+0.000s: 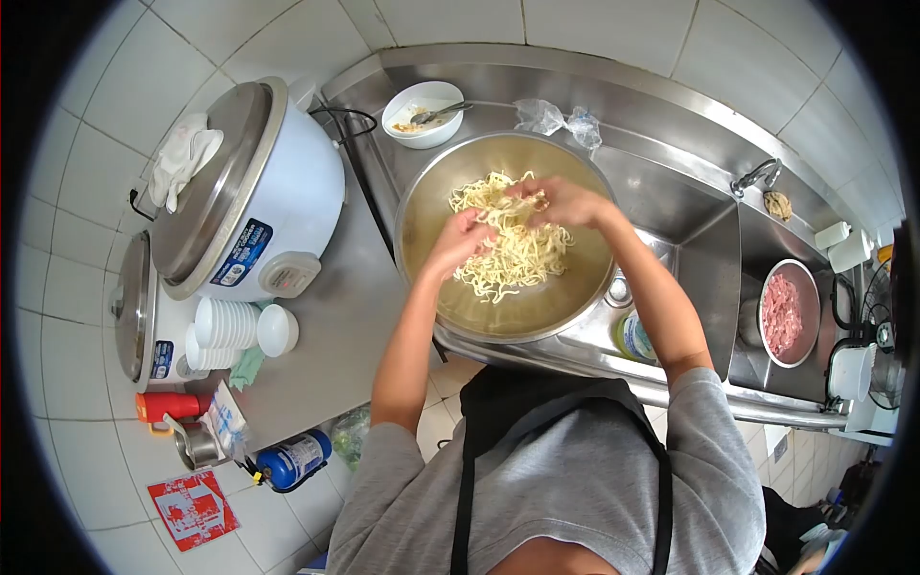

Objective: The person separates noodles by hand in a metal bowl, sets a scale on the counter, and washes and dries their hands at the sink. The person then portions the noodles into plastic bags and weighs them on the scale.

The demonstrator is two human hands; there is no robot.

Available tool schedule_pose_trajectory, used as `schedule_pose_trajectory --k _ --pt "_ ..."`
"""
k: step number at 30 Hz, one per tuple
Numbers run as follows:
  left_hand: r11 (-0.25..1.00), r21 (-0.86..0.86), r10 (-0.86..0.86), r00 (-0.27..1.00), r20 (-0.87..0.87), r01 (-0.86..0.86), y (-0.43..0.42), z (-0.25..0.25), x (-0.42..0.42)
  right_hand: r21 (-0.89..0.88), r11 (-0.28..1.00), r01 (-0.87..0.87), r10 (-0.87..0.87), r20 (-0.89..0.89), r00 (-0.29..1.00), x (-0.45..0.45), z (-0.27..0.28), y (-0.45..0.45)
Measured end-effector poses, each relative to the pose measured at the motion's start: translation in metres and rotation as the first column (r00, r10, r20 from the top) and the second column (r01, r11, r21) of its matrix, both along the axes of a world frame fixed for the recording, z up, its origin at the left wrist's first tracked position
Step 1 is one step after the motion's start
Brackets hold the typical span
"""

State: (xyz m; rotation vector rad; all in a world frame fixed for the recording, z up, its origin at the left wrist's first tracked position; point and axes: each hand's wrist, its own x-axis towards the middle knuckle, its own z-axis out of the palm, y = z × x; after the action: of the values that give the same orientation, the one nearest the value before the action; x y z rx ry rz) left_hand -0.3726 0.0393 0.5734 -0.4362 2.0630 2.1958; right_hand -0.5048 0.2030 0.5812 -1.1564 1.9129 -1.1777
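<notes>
A wide metal bowl [431, 297] stands on the steel counter in front of me, with a heap of pale yellow noodles [522, 257] in its middle. My left hand [462, 240] is over the left side of the heap, its fingers curled round some noodles. On the right, my right hand [565, 203] is a little higher, with noodle strands pinched between its fingers. Both hands are inside the bowl's outline, close together but apart.
Behind the bowl are a white bowl [398, 125] with a spoon and a clear plastic bag [541, 117]. Large rice cookers [307, 192] and stacked white cups [225, 324] stand left. A pot of raw meat [781, 311] sits right, near the faucet [757, 175].
</notes>
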Motion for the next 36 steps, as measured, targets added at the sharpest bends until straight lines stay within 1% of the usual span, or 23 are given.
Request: schedule_pose_trajectory --k 1,2,3,5,6,8,10,11,12,13,14,16,17,19,20,22,24,27,30,32,34,35,36 --pt "0.992 0.099 0.088 0.994 -0.063 -0.082 0.0 -0.005 -0.002 0.082 0.997 -0.003 0.027 -0.3 0.954 0.001 -0.034 -0.004" --pt "0.967 0.204 0.18 0.976 -0.119 -0.153 0.001 -0.008 -0.004 0.164 0.986 0.022 0.077 -0.57 0.818 0.001 -0.055 -0.005" --pt "0.918 0.354 0.235 0.964 -0.122 -0.18 0.003 0.005 -0.004 0.193 0.98 0.053 0.051 -0.496 0.867 0.004 -0.059 -0.006" --pt "0.934 0.34 0.169 0.976 -0.137 -0.114 -0.008 0.01 0.003 0.253 0.962 0.099 -0.007 -0.341 0.94 0.005 -0.064 -0.014" --pt "0.939 0.332 0.142 0.98 -0.143 -0.087 -0.018 0.013 0.007 0.187 0.975 0.12 -0.08 -0.209 0.975 0.002 -0.046 -0.012" --pt "0.984 0.03 0.174 0.985 0.002 -0.174 -0.035 0.016 0.016 0.076 0.98 0.182 -0.189 0.093 0.978 0.002 0.016 0.002" --pt "0.957 -0.233 0.202 0.972 0.118 -0.17 -0.043 0.015 0.022 -0.101 0.99 0.1 -0.071 0.263 0.962 -0.008 0.033 0.005" --pt "0.939 -0.311 0.187 0.976 0.112 -0.144 -0.051 -0.003 0.019 0.048 0.996 0.07 -0.083 0.397 0.914 -0.017 0.037 0.004" --pt "0.934 -0.351 0.131 0.978 0.164 -0.067 -0.05 -0.017 0.015 0.11 0.989 0.097 -0.112 0.14 0.984 -0.028 0.014 0.001" --pt "0.921 -0.389 0.08 0.974 0.211 0.009 -0.045 -0.028 0.007 0.158 0.978 0.137 -0.116 -0.134 0.984 -0.041 -0.025 -0.006" --pt "0.902 -0.423 0.033 0.965 0.262 0.084 -0.037 -0.033 0.004 0.192 0.963 0.187 -0.098 -0.396 0.913 -0.046 -0.046 -0.01" --pt "0.947 -0.31 0.02 0.947 0.32 0.085 -0.015 -0.028 -0.007 0.646 0.743 0.177 -0.231 -0.001 0.973 -0.017 -0.037 -0.024" --pt "0.965 -0.25 0.011 0.939 0.345 0.081 -0.007 -0.025 -0.013 0.484 0.869 0.103 -0.251 0.251 0.935 -0.02 -0.053 -0.028" --pt "0.983 -0.155 0.113 0.991 0.075 -0.1 -0.011 -0.043 -0.021 0.08 0.995 0.065 -0.103 0.703 0.704 -0.022 -0.11 -0.038" --pt "0.98 -0.094 0.17 0.983 -0.064 -0.175 -0.015 -0.047 -0.026 0.085 0.993 0.086 -0.121 0.695 0.709 -0.025 -0.098 -0.038" --pt "0.98 -0.016 0.194 0.971 -0.136 -0.198 -0.013 0.004 -0.021 0.108 0.985 0.133 -0.171 0.682 0.711 -0.027 -0.041 -0.023" --pt "0.982 0.072 0.185 0.953 -0.239 -0.172 -0.025 0.045 -0.015 0.295 0.929 0.224 -0.317 0.318 0.894 -0.026 0.03 -0.01" --pt "0.972 -0.156 0.108 0.921 -0.375 -0.177 -0.033 0.075 -0.014 0.028 0.985 0.169 -0.17 0.304 0.937 -0.025 0.072 -0.009" --pt "0.98 -0.149 0.065 0.913 -0.404 -0.136 -0.03 0.096 -0.002 -0.09 0.992 0.092 -0.071 0.214 0.974 -0.01 0.124 0.002" --pt "0.992 0.104 0.114 0.857 -0.502 -0.071 -0.033 0.092 0.002 -0.177 0.979 0.105 -0.067 0.209 0.976 -0.004 0.142 0.009" --pt "0.932 0.362 0.225 0.827 -0.516 -0.028 -0.029 0.101 0.006 -0.249 0.964 0.092 -0.037 0.216 0.976 0.0 0.153 0.013" --pt "0.895 0.442 0.299 0.822 -0.485 -0.065 -0.024 0.107 0.008 -0.277 0.958 0.07 -0.008 0.22 0.976 0.001 0.157 0.014" --pt "0.927 0.371 0.246 0.826 -0.507 -0.049 -0.024 0.105 0.008 -0.3 0.953 0.047 0.024 0.23 0.973 0.004 0.158 0.015"
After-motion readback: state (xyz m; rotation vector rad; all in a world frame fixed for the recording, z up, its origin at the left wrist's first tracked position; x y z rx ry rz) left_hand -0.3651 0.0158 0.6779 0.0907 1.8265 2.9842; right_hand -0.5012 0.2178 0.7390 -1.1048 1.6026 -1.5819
